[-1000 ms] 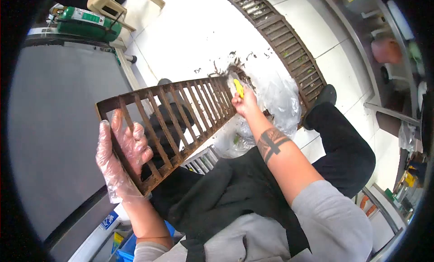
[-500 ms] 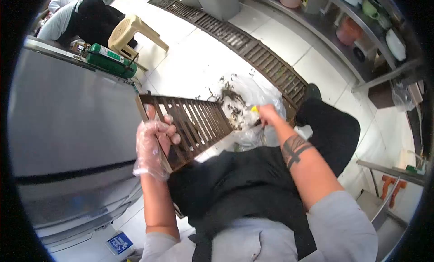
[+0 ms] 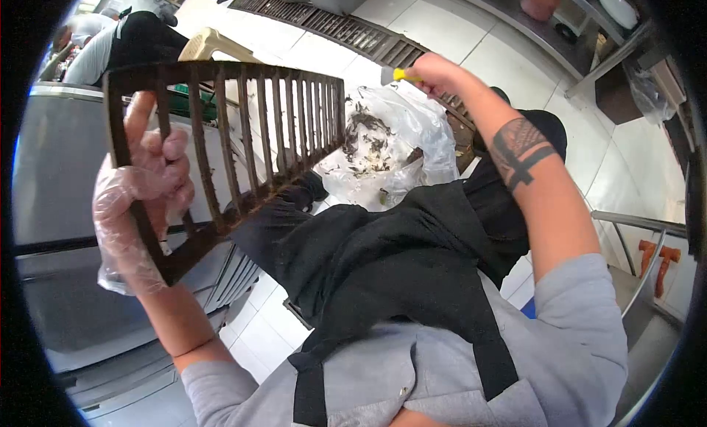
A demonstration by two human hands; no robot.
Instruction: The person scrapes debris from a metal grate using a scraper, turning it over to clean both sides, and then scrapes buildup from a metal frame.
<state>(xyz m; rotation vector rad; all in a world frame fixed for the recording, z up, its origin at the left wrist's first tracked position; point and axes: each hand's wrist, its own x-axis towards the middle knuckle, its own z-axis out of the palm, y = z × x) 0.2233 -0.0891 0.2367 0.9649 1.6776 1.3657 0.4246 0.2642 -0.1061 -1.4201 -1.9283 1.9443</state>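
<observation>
Left hand (image 3: 143, 187) gloved, gripping grate (image 3: 221, 70) at near end. Long axis points away toward bag (image 3: 427, 132). Right hand (image 3: 436, 72) clenched on scraper (image 3: 401, 75), just right of grate's far end, above bag.

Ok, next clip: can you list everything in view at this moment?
grate: one, rusty brown, held up at the left
scraper: one, yellow handle, above the bag
plastic bag: one, clear, on the floor, dark scraps on it
floor drain covers: a row, dark, set in the white tiled floor
stool: one, beige, behind the grate
steel cabinet: one, grey, far left
other person: one, grey top and black apron, top left
apron: one, black, on the wearer
left hand: clear glove, gripping the grate's end
right hand: bare, gripping the scraper
</observation>
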